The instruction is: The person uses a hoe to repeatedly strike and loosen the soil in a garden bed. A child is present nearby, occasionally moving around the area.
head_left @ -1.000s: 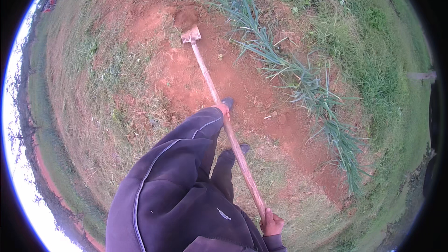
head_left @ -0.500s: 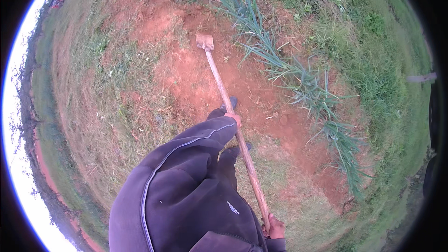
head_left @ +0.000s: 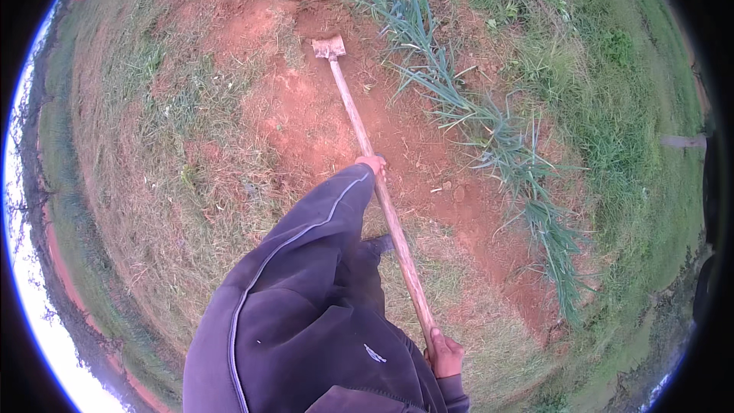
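Observation:
A long-handled hoe [head_left: 394,223] with a worn wooden shaft lies slantwise before me. Its squarish, soil-coloured blade [head_left: 329,47] is at the far end, at or just over the reddish soil. Partway down the shaft, my left hand [head_left: 372,164] is closed around the wood, its arm stretched forward in a dark sleeve. My right hand [head_left: 446,355] grips the near end of the shaft, low in the view beside my body. To the right of the blade runs a row of long, blue-green leafy plants [head_left: 428,61], which look like onions or leeks.
Bare red soil [head_left: 306,115] spreads along the plant row. Dry, cut-looking grass [head_left: 176,183] covers the ground at the left, and taller green grass [head_left: 612,145] stands beyond the row. My dark shoe [head_left: 378,244] shows under the left arm, beside the shaft.
The hoe's blade has moved farther away and slightly left, its face now looking shorter. Both hands have moved forward with the shaft. The shoe that showed beyond my left hand is hidden now.

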A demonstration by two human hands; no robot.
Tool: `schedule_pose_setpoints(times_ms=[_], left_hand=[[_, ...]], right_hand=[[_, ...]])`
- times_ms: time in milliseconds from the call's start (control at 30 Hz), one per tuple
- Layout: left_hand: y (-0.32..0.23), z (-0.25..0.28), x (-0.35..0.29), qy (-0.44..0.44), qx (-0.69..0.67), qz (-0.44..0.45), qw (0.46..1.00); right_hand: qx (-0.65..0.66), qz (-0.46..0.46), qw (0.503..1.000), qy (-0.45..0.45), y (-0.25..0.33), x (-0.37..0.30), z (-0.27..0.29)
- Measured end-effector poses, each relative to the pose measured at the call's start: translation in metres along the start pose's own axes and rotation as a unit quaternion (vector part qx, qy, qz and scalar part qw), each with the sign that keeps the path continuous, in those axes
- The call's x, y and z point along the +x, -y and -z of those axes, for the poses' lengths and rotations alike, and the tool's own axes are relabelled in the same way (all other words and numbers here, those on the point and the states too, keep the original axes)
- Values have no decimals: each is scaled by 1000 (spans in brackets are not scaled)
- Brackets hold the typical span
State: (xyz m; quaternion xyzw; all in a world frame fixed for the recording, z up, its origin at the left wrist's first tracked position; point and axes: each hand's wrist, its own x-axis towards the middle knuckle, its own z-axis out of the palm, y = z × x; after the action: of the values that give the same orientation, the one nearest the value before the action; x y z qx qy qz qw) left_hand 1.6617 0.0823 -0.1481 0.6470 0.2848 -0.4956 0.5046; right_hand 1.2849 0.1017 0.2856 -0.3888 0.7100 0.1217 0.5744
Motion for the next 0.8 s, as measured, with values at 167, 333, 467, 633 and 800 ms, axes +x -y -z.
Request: schedule_pose_setpoints(times_ms=[167, 333, 467, 633, 800], left_hand=[[-193, 46, 93, 141, 141, -62, 978], [-133, 56, 91, 72, 253, -234, 936], [6, -17, -8, 20, 143, -110, 983], [159, -43, -91, 62, -152, 28, 986], [248, -44, -163, 134, -152, 172, 964]], right_hand=[[-5, 262, 955, 140, 97, 2, -102], [-14, 90, 974, 208, 107, -25, -35], [28, 18, 991, 132, 15, -29, 48], [22, 38, 995, -93, -126, -38, 140], [128, 34, 956, -260, -243, -56, 211]])
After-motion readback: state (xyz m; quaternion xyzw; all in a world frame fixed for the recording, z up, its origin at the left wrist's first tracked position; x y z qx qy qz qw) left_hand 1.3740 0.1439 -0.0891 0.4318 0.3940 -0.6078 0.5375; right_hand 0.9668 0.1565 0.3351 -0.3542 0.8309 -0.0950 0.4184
